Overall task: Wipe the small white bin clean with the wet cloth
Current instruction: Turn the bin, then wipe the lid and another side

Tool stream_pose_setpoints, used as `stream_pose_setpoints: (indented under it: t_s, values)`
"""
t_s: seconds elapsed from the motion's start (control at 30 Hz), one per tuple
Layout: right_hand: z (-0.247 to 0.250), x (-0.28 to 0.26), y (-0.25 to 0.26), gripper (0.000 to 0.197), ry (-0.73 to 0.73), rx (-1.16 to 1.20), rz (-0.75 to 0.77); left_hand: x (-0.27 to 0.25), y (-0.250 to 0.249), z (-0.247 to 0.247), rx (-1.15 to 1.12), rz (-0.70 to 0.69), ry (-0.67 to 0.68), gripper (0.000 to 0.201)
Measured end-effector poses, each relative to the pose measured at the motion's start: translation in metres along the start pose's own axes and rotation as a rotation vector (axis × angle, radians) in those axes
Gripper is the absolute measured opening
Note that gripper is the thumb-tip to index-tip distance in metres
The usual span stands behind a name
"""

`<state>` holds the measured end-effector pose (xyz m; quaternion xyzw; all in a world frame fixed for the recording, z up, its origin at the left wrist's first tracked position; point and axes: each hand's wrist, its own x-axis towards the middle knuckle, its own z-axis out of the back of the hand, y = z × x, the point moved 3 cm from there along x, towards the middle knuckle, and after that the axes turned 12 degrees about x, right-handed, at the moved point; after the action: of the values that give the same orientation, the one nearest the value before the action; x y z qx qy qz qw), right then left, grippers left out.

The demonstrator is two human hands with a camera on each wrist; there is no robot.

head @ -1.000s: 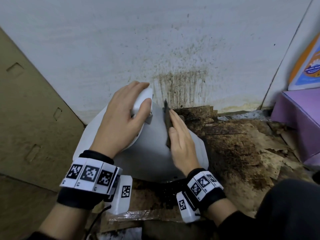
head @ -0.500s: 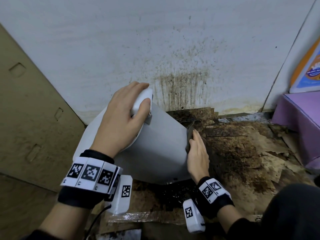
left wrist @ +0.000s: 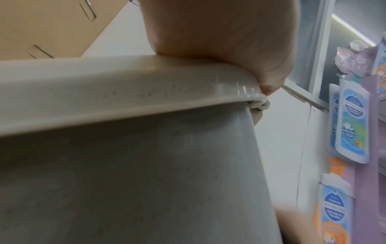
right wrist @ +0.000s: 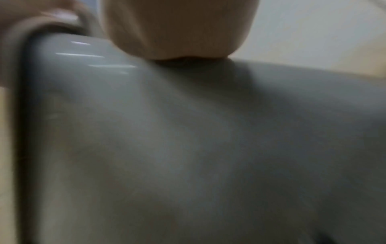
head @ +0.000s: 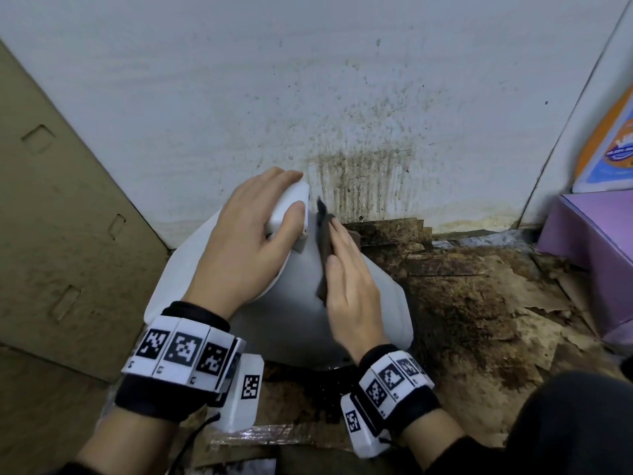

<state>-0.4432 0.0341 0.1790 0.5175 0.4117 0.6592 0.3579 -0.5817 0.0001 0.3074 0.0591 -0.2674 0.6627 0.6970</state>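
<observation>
At the far left of the head view a brown cardboard sheet [head: 58, 214] leans against the stained white wall [head: 308, 80]. Next to it the small white bin [head: 294, 303] lies tipped, its rim toward the wall, on soiled, torn cardboard on the floor [head: 479, 303]. The left hand [head: 246, 248] grips the bin's rim, fingers [head: 274, 181] curled over its far edge and thumb on the near side. Just right of that, the right hand [head: 349, 286] presses the dark wet cloth [head: 323, 241] flat against the bin's side wall with straight fingers held together; the cloth lies under them and sticks out past the fingertips toward the rim. At the far right stands a purple box [head: 596, 255].

The left wrist view alone shows the speckled underside of the rim [left wrist: 125, 92] beneath the palm, and blue-and-orange printed packs [left wrist: 351, 122] hanging at the right. The right wrist view is blurred: only the bin's grey-looking wall [right wrist: 188, 148] and the heel of the hand touching it; the cloth is hidden there. The bin's inside is not visible in any view.
</observation>
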Motion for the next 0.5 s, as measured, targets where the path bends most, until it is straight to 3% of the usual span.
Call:
stream_pose_setpoints:
  t_s: [0.13,0.27,0.37,0.5]
  values:
    - [0.033,-0.027,-0.064,0.057,-0.141,-0.063,-0.146,-0.001,0.007,0.004,-0.020,0.023,-0.011,0.043]
    - [0.058,-0.052,-0.104,0.061,-0.308,-0.062,-0.392,-0.001,0.006,0.005,-0.021,0.021,-0.007,0.043]
    - [0.062,-0.055,-0.113,0.067,-0.352,-0.037,-0.493,-0.001,0.006,0.005,-0.018,0.022,-0.007,0.044]
    - [0.054,-0.044,-0.096,0.068,-0.321,-0.031,-0.492,-0.001,0.007,0.005,0.008,0.012,-0.013,0.044]
